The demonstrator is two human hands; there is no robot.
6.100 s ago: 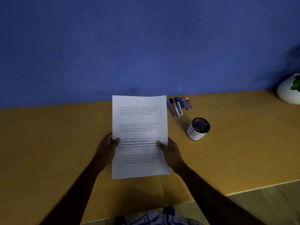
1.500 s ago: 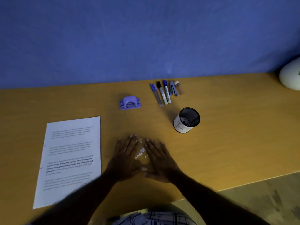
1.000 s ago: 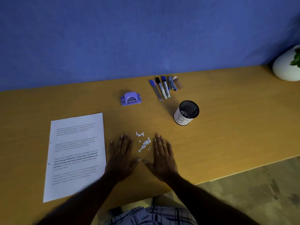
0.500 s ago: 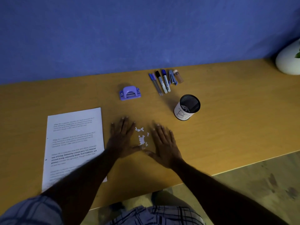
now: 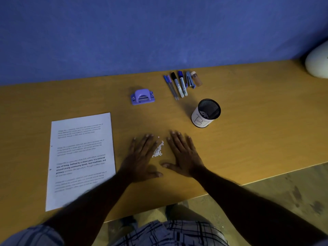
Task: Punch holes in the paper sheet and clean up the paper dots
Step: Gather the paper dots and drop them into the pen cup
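A small heap of white paper dots (image 5: 158,150) lies on the wooden desk (image 5: 248,132) between my two hands. My left hand (image 5: 142,157) lies flat, fingers straight, its edge against the left side of the heap. My right hand (image 5: 184,155) lies flat just right of the dots, thumb stretched toward the left hand. The printed paper sheet (image 5: 80,157) rests flat on the desk to the left, my left forearm crossing its lower corner. The purple hole punch (image 5: 142,96) sits behind the hands.
A black mesh cup (image 5: 206,112) with a white label stands right of the hands, something pale inside it. Several pens and markers (image 5: 177,85) lie in a row near the blue wall. A white pot (image 5: 317,62) is at far right. The desk's front edge runs close below my wrists.
My hands have drawn closer together and the scattered dots are now packed into one tighter heap against my left hand. The sheet, held up six seconds ago, lies on the desk.
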